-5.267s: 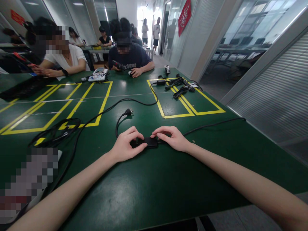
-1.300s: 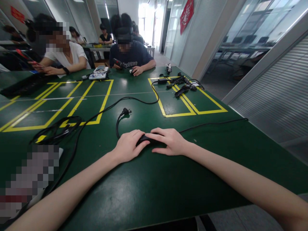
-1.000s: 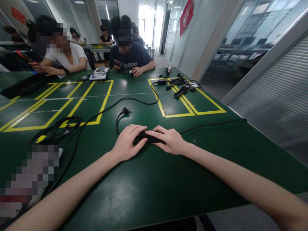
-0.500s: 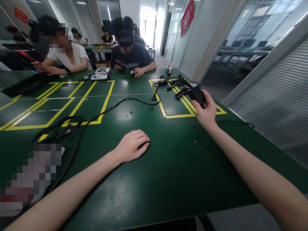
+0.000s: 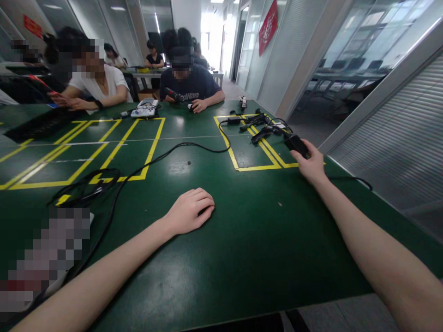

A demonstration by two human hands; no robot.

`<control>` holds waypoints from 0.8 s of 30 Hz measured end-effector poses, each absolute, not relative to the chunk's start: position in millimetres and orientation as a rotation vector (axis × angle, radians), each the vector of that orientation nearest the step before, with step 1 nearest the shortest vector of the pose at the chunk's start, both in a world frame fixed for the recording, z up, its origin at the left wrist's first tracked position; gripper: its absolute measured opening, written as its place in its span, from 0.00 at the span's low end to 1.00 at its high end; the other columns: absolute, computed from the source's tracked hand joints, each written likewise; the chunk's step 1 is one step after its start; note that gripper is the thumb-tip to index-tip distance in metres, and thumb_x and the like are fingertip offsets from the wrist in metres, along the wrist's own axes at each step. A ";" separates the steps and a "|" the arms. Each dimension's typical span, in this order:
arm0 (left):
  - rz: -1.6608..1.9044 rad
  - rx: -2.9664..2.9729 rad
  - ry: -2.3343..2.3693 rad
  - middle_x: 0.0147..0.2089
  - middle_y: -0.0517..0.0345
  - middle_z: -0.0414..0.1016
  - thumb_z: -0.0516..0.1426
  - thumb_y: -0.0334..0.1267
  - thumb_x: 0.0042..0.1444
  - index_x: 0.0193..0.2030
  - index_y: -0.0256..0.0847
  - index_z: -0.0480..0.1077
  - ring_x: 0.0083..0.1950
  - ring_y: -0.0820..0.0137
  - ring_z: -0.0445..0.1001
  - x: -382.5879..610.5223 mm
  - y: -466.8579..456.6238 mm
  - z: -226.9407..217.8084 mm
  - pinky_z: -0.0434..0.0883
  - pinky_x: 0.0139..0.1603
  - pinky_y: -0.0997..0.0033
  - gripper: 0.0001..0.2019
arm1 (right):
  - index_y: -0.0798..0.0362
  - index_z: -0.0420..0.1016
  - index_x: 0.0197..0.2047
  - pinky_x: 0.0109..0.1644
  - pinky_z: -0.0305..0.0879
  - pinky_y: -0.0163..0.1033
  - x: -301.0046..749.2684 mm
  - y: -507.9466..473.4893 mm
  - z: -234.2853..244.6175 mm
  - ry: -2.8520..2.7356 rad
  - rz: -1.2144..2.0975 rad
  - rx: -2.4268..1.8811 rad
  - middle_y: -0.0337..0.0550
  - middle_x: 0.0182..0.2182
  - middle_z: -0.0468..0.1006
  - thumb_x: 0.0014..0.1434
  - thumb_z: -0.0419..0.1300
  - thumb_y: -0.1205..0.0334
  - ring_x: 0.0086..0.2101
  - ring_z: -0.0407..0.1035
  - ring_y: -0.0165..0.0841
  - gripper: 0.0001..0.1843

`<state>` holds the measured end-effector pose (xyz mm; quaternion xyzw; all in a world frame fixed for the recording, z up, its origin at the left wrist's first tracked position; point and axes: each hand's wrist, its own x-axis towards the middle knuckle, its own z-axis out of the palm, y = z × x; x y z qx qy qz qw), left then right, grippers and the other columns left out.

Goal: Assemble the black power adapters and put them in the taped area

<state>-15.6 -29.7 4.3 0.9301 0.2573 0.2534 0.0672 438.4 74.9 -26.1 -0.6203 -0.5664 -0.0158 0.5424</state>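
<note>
My right hand (image 5: 311, 162) is closed around a black power adapter (image 5: 296, 145) at the right side of the green table, by the corner of a yellow taped box. Cords lie just beyond the adapter, tangled with several black cables and adapters (image 5: 261, 131). My left hand (image 5: 192, 210) lies palm down on the table near the middle, fingers loosely bent and thumb apart. A dark gap shows between its thumb and forefinger; the palm side is hidden, and no held thing is visible.
A long black cable (image 5: 173, 146) crosses the table to a coil (image 5: 86, 186) at left. A blurred-out item (image 5: 48, 258) lies near my left forearm. White devices (image 5: 145, 109) and a black tray (image 5: 41, 124) sit farther back. Two people sit opposite, their hands on other items.
My right hand has moved right and slightly down with the power adapter, and the raised cord has dropped toward the table. My left hand stays put.
</note>
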 end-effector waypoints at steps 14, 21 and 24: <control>0.780 2.808 0.759 0.44 0.52 0.82 0.52 0.35 0.70 0.41 0.39 0.77 0.47 0.66 0.78 -16.4 -29.3 2.6 0.75 0.47 0.65 0.12 | 0.51 0.79 0.58 0.46 0.73 0.52 435.0 60.7 -21.9 -1.569 -0.064 -1.920 0.53 0.44 0.83 0.53 0.65 0.49 0.43 0.77 0.52 0.30; 0.787 2.817 0.760 0.44 0.52 0.82 0.52 0.35 0.70 0.40 0.40 0.77 0.46 0.66 0.78 -16.6 -29.1 2.3 0.74 0.47 0.64 0.12 | 0.56 0.82 0.54 0.48 0.71 0.50 434.5 64.4 -24.0 -1.578 -0.150 -1.921 0.56 0.47 0.82 0.54 0.63 0.49 0.45 0.76 0.51 0.28; 0.794 2.825 0.750 0.44 0.53 0.81 0.53 0.34 0.70 0.40 0.39 0.76 0.46 0.66 0.78 -16.0 -28.7 2.6 0.73 0.46 0.64 0.11 | 0.57 0.81 0.54 0.47 0.70 0.49 430.9 64.2 -20.6 -1.437 -0.098 -1.977 0.56 0.44 0.82 0.57 0.62 0.47 0.44 0.76 0.50 0.28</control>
